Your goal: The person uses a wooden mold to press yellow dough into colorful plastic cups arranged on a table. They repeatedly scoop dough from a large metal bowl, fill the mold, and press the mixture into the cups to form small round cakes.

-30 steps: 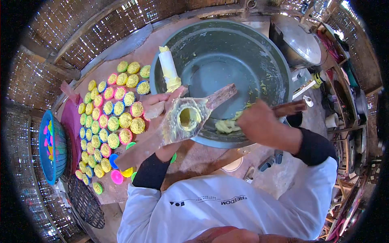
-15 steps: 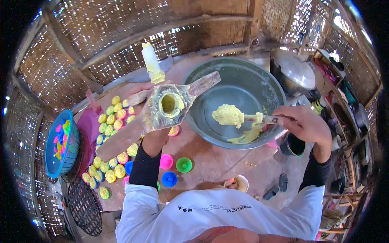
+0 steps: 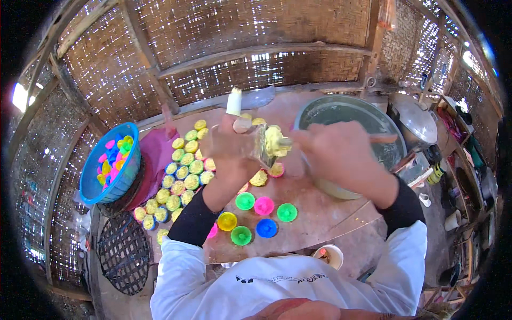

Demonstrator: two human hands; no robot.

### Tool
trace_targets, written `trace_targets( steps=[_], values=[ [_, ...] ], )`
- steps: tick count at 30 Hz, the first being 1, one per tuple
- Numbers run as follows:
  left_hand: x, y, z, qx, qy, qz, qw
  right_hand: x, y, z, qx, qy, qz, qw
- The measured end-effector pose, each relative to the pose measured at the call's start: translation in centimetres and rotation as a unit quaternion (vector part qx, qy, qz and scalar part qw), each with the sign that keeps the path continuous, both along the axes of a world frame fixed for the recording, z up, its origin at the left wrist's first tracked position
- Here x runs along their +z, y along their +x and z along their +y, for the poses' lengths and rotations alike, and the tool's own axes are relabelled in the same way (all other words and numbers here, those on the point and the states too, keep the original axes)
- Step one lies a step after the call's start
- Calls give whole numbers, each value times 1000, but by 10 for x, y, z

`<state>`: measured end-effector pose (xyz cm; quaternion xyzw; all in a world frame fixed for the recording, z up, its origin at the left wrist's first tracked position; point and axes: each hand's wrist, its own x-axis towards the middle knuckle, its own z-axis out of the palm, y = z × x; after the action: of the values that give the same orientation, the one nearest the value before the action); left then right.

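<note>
My left hand (image 3: 228,173) grips a wooden press (image 3: 262,150) with stubby handles, tipped so its opening faces right. Its white tube (image 3: 233,102) rises from the far side. Pale yellow dough (image 3: 274,140) bulges at the opening. There my right hand (image 3: 346,154), blurred, holds a spatula (image 3: 286,143) against the dough; the fingers hide most of it. Below the press sit several bare fluted cups, among them a green cup (image 3: 245,201), a pink cup (image 3: 264,205) and a blue cup (image 3: 266,228). Left of my arm cluster many cups topped with yellow dough (image 3: 182,172).
A large grey-green basin (image 3: 392,120) stands behind my right hand, with a lidded metal pot (image 3: 418,124) beyond it. At the left a blue basket (image 3: 130,173) holds colourful cups, above a black woven tray (image 3: 124,256). A white bucket (image 3: 336,257) stands by the table's near edge.
My right hand has carried the dough-laden spatula left from over the basin to the press opening. The press has turned from facing up to facing right. The view has shifted.
</note>
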<state>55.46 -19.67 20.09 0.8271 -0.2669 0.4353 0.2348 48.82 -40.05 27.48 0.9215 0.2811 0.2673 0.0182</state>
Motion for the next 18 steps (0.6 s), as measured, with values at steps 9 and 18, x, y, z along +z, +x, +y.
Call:
trace_targets(
  steps=[9,18],
  values=[
    [-31,22,63,161,127,-57,977,-60,-32,51,-13,1,-22,1000],
    [-31,28,80,50,-241,-130,961,-89,-30,50,-39,331,-15,943]
  ],
)
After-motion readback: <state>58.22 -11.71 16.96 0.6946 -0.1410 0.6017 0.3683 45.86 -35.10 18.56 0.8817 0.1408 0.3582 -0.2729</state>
